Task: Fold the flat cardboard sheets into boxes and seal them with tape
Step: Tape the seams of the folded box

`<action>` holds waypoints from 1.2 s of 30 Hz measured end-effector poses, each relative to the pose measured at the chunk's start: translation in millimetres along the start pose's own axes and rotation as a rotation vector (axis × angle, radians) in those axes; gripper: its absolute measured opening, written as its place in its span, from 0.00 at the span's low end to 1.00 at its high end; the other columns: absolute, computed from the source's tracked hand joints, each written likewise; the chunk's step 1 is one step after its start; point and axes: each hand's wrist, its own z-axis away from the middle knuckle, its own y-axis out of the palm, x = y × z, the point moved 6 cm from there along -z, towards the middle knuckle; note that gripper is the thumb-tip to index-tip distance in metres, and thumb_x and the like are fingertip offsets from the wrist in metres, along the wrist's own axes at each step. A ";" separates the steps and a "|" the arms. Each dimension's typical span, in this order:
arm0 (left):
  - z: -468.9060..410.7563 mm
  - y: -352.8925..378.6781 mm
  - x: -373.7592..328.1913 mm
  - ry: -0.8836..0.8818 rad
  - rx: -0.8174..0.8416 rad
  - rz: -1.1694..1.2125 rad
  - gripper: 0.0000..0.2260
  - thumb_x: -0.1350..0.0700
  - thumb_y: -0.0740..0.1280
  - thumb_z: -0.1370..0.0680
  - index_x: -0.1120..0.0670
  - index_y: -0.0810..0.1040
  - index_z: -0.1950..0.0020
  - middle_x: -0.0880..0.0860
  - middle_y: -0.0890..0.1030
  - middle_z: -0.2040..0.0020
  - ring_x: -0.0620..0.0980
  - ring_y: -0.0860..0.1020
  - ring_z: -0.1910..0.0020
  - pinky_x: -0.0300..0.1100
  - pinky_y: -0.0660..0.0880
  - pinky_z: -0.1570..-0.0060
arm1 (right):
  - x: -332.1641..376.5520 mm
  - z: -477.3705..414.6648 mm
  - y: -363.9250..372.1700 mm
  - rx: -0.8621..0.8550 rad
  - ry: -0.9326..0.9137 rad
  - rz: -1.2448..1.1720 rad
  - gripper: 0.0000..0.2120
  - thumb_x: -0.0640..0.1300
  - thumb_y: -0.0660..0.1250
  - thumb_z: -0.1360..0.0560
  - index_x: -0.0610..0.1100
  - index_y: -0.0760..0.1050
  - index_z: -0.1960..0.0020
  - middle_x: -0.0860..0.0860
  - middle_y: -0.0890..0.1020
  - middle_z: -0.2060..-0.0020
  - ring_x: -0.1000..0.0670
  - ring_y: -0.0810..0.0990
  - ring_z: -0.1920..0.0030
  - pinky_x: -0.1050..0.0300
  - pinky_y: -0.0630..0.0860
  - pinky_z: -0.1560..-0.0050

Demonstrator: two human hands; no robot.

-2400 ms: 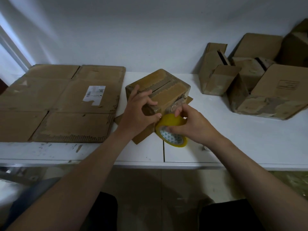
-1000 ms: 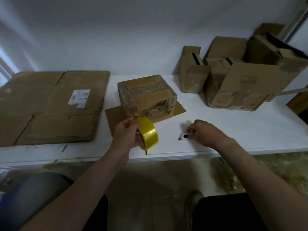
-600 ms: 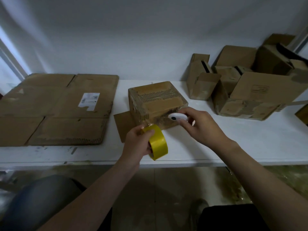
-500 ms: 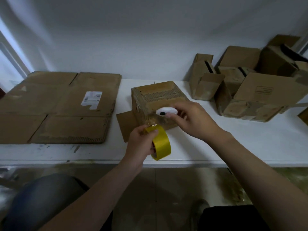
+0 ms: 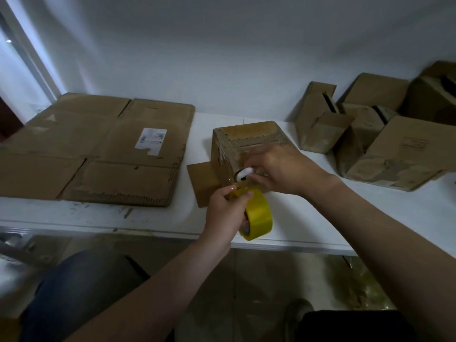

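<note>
A small folded cardboard box (image 5: 246,141) stands mid-table on a loose flap of cardboard (image 5: 201,180). My left hand (image 5: 225,213) grips a yellow tape roll (image 5: 257,219) just in front of the box, with a clear strip stretched up toward the box's near face. My right hand (image 5: 281,169) pinches a small white cutter (image 5: 244,174) against that strip, right at the box's front edge. The right hand hides the box's near right corner.
A large flat cardboard sheet (image 5: 98,146) with a white label lies on the left of the white table (image 5: 345,218). Several folded boxes (image 5: 370,141) are piled at the back right against the wall. My knees show below the table edge.
My right hand picked the white cutter off the table and brought it left to the tape strip at the box. My left hand kept the roll, raising it closer to the box.
</note>
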 end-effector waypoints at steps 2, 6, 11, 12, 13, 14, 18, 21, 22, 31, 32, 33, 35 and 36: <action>0.5 -0.1 -0.7 -0.007 -0.009 0.014 0.24 0.39 0.75 0.39 0.40 0.77 0.46 0.54 0.82 0.41 0.58 0.82 0.44 0.58 0.80 0.43 | 2.2 -2.2 2.7 0.034 0.003 0.058 0.18 0.58 0.55 0.26 0.53 0.80 0.50 0.55 0.80 0.54 0.44 0.81 0.53 0.45 0.80 0.60; -0.1 -1.4 -1.3 -0.005 -0.002 0.024 0.20 0.45 0.77 0.30 0.43 0.77 0.40 0.55 0.82 0.41 0.58 0.83 0.45 0.55 0.81 0.45 | 12.0 -7.4 1.1 0.073 0.017 0.165 0.12 0.54 0.60 0.21 0.52 0.80 0.47 0.54 0.80 0.49 0.43 0.81 0.48 0.48 0.79 0.57; -2.5 -5.3 -2.3 0.001 0.002 0.008 0.23 0.48 0.75 0.25 0.49 0.75 0.32 0.54 0.82 0.42 0.55 0.84 0.48 0.48 0.82 0.49 | 23.8 -13.6 1.1 0.094 0.041 0.332 0.13 0.53 0.60 0.17 0.50 0.81 0.42 0.52 0.77 0.46 0.45 0.79 0.45 0.57 0.58 0.70; -1.7 -5.4 -4.0 0.004 0.009 0.008 0.23 0.49 0.75 0.24 0.49 0.75 0.31 0.54 0.82 0.43 0.55 0.84 0.49 0.47 0.82 0.51 | 23.6 -14.3 2.0 0.101 0.039 0.331 0.13 0.52 0.60 0.17 0.49 0.81 0.42 0.52 0.77 0.46 0.46 0.79 0.46 0.57 0.56 0.70; -1.0 -5.4 -5.4 0.005 0.015 0.010 0.22 0.49 0.74 0.24 0.50 0.76 0.31 0.55 0.83 0.44 0.56 0.84 0.50 0.47 0.82 0.53 | 22.7 -14.3 2.0 0.112 0.032 0.322 0.13 0.52 0.60 0.17 0.48 0.81 0.43 0.51 0.77 0.46 0.46 0.79 0.46 0.57 0.58 0.70; 0.0 -5.2 -7.0 0.006 0.023 0.017 0.22 0.50 0.74 0.23 0.50 0.76 0.31 0.55 0.83 0.45 0.57 0.85 0.51 0.48 0.81 0.54 | 19.9 -14.1 2.3 0.127 0.021 0.298 0.13 0.52 0.61 0.18 0.47 0.81 0.44 0.51 0.77 0.45 0.46 0.79 0.46 0.56 0.64 0.67; 1.4 -4.3 -10.7 0.002 0.059 0.037 0.22 0.52 0.74 0.23 0.52 0.75 0.30 0.58 0.84 0.47 0.58 0.85 0.53 0.46 0.79 0.58 | 5.9 -4.3 -2.2 0.186 -0.001 0.116 0.21 0.55 0.58 0.26 0.44 0.83 0.48 0.50 0.80 0.43 0.44 0.82 0.48 0.46 0.80 0.53; 1.0 -3.4 -9.5 0.004 0.073 0.036 0.22 0.53 0.74 0.23 0.53 0.76 0.31 0.57 0.84 0.50 0.52 0.82 0.61 0.42 0.77 0.64 | -4.6 6.8 -1.1 0.167 -0.048 0.087 0.22 0.57 0.60 0.27 0.42 0.83 0.50 0.48 0.82 0.41 0.43 0.83 0.50 0.44 0.80 0.54; 1.2 -3.2 -9.2 0.009 0.073 0.028 0.21 0.53 0.74 0.23 0.52 0.76 0.31 0.56 0.83 0.52 0.50 0.81 0.62 0.41 0.77 0.65 | -7.8 9.8 -2.3 0.135 -0.059 0.061 0.22 0.59 0.62 0.27 0.40 0.83 0.52 0.47 0.83 0.43 0.42 0.83 0.51 0.44 0.81 0.55; 0.6 -5.2 -8.3 0.060 0.072 -0.033 0.20 0.50 0.74 0.23 0.50 0.77 0.32 0.53 0.83 0.53 0.50 0.81 0.60 0.41 0.79 0.60 | 2.1 7.1 -11.5 0.064 0.010 -0.035 0.22 0.64 0.56 0.25 0.50 0.81 0.48 0.51 0.84 0.56 0.45 0.82 0.56 0.46 0.79 0.58; 0.8 -5.1 -8.9 0.062 0.073 -0.035 0.20 0.50 0.74 0.23 0.50 0.77 0.32 0.53 0.82 0.52 0.49 0.82 0.59 0.42 0.79 0.60 | 7.6 4.4 -11.3 0.062 -0.001 0.000 0.21 0.63 0.57 0.25 0.51 0.81 0.48 0.51 0.84 0.56 0.44 0.82 0.56 0.46 0.79 0.59; 0.6 -4.9 -9.2 0.060 0.071 -0.037 0.20 0.50 0.74 0.23 0.49 0.76 0.32 0.53 0.82 0.52 0.50 0.82 0.59 0.42 0.80 0.60 | 13.3 2.5 -11.1 0.063 -0.005 0.039 0.19 0.62 0.58 0.25 0.51 0.80 0.48 0.51 0.84 0.55 0.42 0.82 0.55 0.46 0.79 0.58; 0.9 -5.3 -9.9 0.043 0.066 -0.040 0.21 0.49 0.74 0.23 0.49 0.76 0.32 0.53 0.82 0.51 0.51 0.83 0.57 0.45 0.81 0.57 | 19.7 -2.4 -7.9 0.073 0.011 0.143 0.13 0.57 0.63 0.22 0.51 0.80 0.48 0.50 0.83 0.51 0.41 0.82 0.51 0.47 0.79 0.57; 1.1 -5.8 -9.8 0.032 0.064 -0.033 0.21 0.50 0.74 0.24 0.50 0.76 0.32 0.53 0.82 0.50 0.51 0.83 0.57 0.46 0.81 0.57 | 20.5 -5.7 -5.3 0.076 0.016 0.195 0.11 0.56 0.64 0.21 0.50 0.80 0.47 0.49 0.83 0.49 0.41 0.82 0.50 0.48 0.78 0.57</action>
